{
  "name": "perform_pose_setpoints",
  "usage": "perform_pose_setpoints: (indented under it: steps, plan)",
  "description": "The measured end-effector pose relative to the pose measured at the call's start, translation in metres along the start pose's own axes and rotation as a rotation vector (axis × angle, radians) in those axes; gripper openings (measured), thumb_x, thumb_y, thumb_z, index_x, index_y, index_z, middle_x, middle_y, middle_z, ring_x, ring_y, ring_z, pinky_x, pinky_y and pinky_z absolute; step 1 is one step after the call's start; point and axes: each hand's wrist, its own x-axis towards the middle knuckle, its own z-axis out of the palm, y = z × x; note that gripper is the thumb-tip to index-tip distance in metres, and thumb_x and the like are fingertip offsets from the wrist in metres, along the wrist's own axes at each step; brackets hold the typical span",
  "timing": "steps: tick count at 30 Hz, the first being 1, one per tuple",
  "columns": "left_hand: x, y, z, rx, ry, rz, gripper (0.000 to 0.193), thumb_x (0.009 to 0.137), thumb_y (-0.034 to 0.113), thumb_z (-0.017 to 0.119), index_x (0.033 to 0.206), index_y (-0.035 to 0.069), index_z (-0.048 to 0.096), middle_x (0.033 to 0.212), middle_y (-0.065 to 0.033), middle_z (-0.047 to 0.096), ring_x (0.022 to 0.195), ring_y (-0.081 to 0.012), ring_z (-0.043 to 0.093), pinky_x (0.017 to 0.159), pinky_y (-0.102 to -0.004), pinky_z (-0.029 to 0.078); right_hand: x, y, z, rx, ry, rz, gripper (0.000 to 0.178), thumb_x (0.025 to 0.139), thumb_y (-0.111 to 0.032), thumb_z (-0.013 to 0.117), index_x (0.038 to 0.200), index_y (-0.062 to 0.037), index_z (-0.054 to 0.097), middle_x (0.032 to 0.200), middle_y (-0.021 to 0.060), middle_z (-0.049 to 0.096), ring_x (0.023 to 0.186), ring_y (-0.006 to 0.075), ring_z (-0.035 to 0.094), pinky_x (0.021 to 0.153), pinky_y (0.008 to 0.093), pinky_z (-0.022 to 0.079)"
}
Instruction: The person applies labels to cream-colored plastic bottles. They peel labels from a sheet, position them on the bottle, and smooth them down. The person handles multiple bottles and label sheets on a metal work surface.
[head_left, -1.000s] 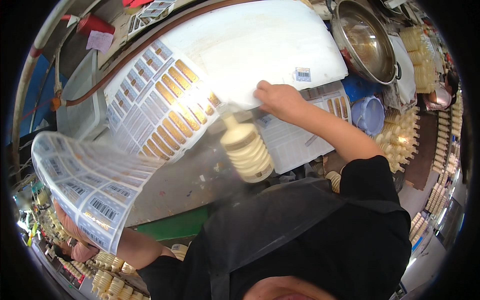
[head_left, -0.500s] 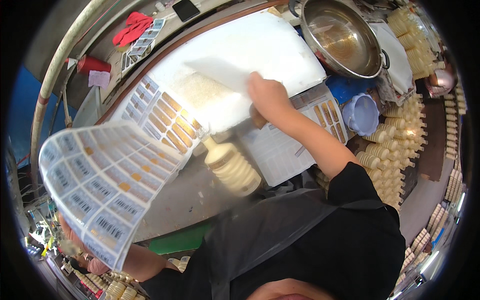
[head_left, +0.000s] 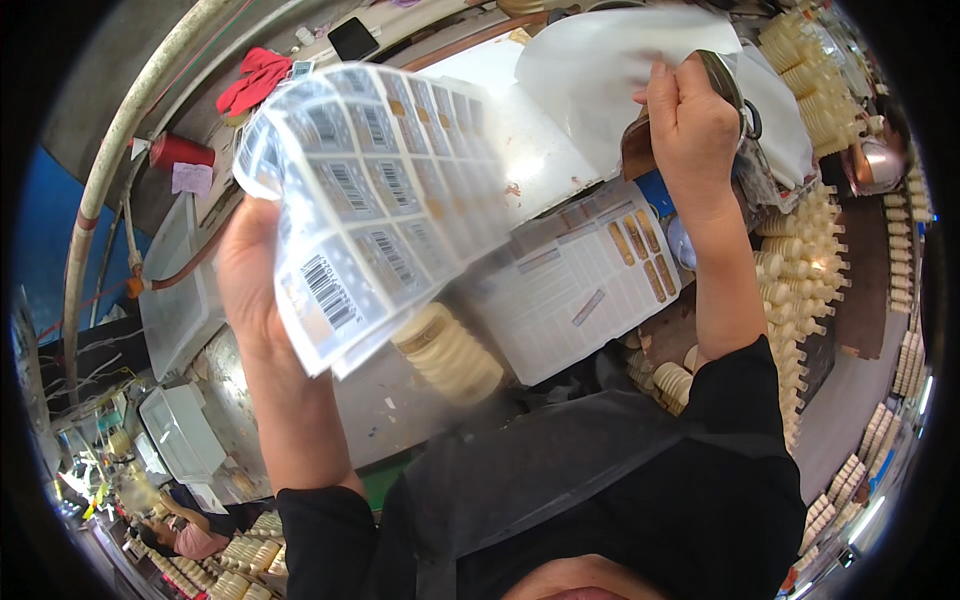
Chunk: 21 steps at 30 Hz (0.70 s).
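My left hand is closed on the edge of a curled bundle of label sheets, blurred at its far side, printed with barcodes and gold patches. My right hand is closed at the upper right by a lifted, translucent white sheet. A brown, wood-like flat piece shows beneath that hand; its full shape is hidden. Below the bundle a cream ribbed bottle lies on the bench, its neck hidden. Right of it, another label sheet lies flat, with several gold labels on it.
A white board covers the middle of the bench. The metal pot is mostly hidden behind my right hand, beside a partly covered lilac bowl. Many cream bottles stand to the right. A red cloth and dark phone lie far left.
My left hand has raised the label sheets and swung them right, over the board. My right hand has moved right toward the pot, and the white sheet has shifted right with it.
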Motion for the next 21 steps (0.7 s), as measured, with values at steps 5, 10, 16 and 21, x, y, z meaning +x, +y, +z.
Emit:
perform_pose_setpoints:
  steps: [5, 10, 16, 21]
  plan:
    - [0.018, 0.009, -0.104, 0.186, 0.332, 0.124, 0.04, 0.083, -0.004, 0.048, 0.122, -0.006, 0.059, 0.119, -0.023, 0.068, 0.103, -0.0353, 0.071, 0.092, -0.0508, 0.061, -0.006, -0.031, 0.009, -0.054, -0.142, -0.166, 0.016, 0.1, -0.016, 0.058, 0.088, -0.0048, 0.061, 0.069, 0.0098, 0.07, 0.06, 0.028, 0.069, 0.055, 0.0384, 0.053]
    - [0.016, 0.016, -0.212, 0.593, 0.551, 0.094, 0.05, 0.076, -0.009, 0.043, 0.123, -0.002, 0.059, 0.116, -0.0127, 0.068, 0.103, -0.0235, 0.066, 0.095, -0.0349, 0.055, -0.04, -0.086, 0.064, 0.149, -0.274, -0.375, 0.005, 0.09, -0.01, 0.062, 0.093, -0.0081, 0.065, 0.067, 0.0086, 0.064, 0.056, 0.0258, 0.064, 0.05, 0.0389, 0.05]
    - [0.003, 0.009, -0.245, 0.397, 0.504, 0.166, 0.043, 0.083, -0.005, 0.045, 0.123, -0.004, 0.061, 0.12, -0.0118, 0.067, 0.109, -0.0235, 0.065, 0.101, -0.0367, 0.051, -0.126, -0.164, 0.122, 0.205, -0.456, -0.645, 0.036, 0.081, -0.009, 0.062, 0.116, -0.0062, 0.066, 0.078, 0.003, 0.063, 0.052, 0.0133, 0.058, 0.046, 0.0267, 0.046]
    - [-0.009, -0.003, -0.226, 0.302, 0.434, 0.151, 0.06, 0.108, 0.044, 0.033, 0.144, -0.002, 0.043, 0.139, -0.018, 0.058, 0.126, -0.0276, 0.058, 0.107, -0.0403, 0.047, -0.157, -0.187, 0.131, 0.265, -0.498, -0.717, 0.045, 0.078, -0.012, 0.064, 0.123, -0.0081, 0.065, 0.08, 0.0011, 0.062, 0.052, 0.0133, 0.057, 0.046, 0.0253, 0.045]
